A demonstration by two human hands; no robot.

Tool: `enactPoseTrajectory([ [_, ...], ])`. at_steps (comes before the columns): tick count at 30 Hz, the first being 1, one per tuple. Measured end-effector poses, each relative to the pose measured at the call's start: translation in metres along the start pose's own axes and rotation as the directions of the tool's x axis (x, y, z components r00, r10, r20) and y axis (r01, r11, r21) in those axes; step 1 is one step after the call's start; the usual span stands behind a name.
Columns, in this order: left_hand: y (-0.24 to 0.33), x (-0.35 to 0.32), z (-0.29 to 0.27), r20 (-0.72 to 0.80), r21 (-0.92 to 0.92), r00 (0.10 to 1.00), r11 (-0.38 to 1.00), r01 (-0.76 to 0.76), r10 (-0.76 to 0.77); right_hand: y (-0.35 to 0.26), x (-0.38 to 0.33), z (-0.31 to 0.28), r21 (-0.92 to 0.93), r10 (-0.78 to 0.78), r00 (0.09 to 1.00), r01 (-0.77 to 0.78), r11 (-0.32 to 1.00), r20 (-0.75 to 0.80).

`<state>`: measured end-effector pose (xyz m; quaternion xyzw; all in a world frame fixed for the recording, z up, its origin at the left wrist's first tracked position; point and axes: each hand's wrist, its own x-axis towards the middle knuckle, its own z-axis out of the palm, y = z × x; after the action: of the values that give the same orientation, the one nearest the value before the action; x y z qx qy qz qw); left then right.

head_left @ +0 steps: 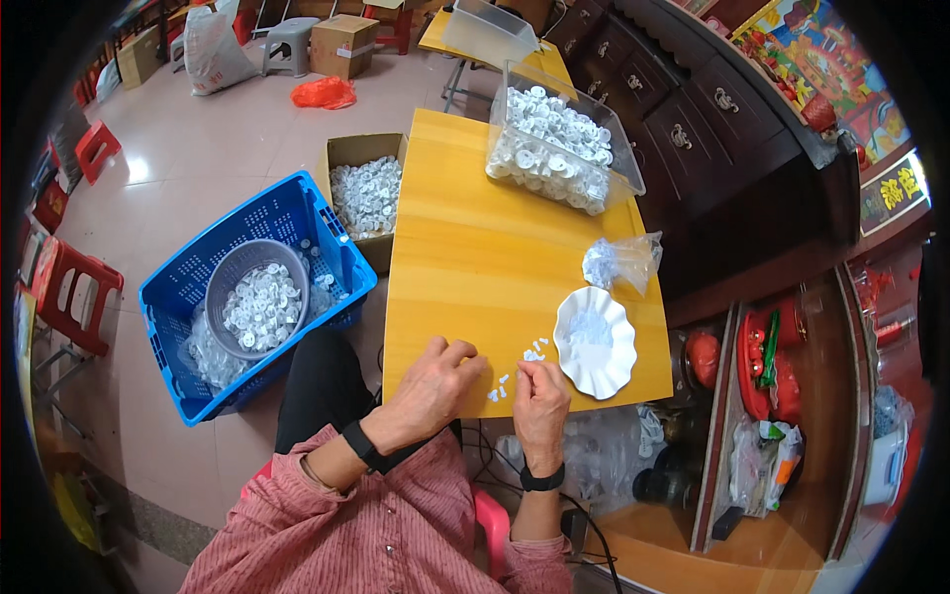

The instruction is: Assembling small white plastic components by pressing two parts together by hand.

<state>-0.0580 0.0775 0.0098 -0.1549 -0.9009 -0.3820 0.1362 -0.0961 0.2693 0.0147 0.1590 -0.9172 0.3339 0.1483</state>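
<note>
As both forearms reach up from pink striped sleeves, the left one slants inward to the right while the right one rises almost upright, a dark band on each wrist. Over the near edge of the yellow table (450, 257), the left hand (432, 384) is back-up, knuckles high, its fingers bent narrow and pointing right; whether they grip anything, I cannot tell. Just beside it, the right hand (542, 404) stands with fingers curled into the palm, thumb and index close together at the top; anything between them is too hidden to call. And the small white pieces (535, 350)? Loose on the tabletop, some between the hands, some just beyond the right fingertips!

Next to those, right side, sits a scalloped white plate (619, 348) with a pale heap in it, a clear plastic bag (638, 263) close behind. Off to the left, a grey basket (212, 315) of white round parts sits inside a blue crate (163, 297). Farther up, a cardboard box (364, 148) holds more, and at the table's far end a clear bin (623, 186) is heaped with them.
</note>
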Motion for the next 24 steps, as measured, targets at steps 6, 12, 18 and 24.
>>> enactPoseTrajectory([
  [6,-0.003,0.007,0.004,0.117,0.094,0.993,0.995,-0.026,0.014,0.007,0.0,0.0,0.004,0.07,0.997,-0.07,0.998,-0.032],
  [12,-0.012,0.0,0.006,0.042,0.003,0.999,1.0,-0.011,0.011,0.005,-0.011,-0.002,0.012,0.105,0.994,-0.104,0.994,-0.04],
  [18,-0.007,-0.003,0.005,0.028,0.014,0.999,0.999,0.033,-0.033,0.007,-0.017,-0.004,-0.004,0.104,0.993,-0.104,0.995,-0.058],
  [24,-0.006,-0.007,0.003,-0.018,-0.011,1.0,1.0,0.015,-0.015,0.013,-0.016,0.0,-0.211,-0.015,0.997,0.0,0.977,-0.069],
])
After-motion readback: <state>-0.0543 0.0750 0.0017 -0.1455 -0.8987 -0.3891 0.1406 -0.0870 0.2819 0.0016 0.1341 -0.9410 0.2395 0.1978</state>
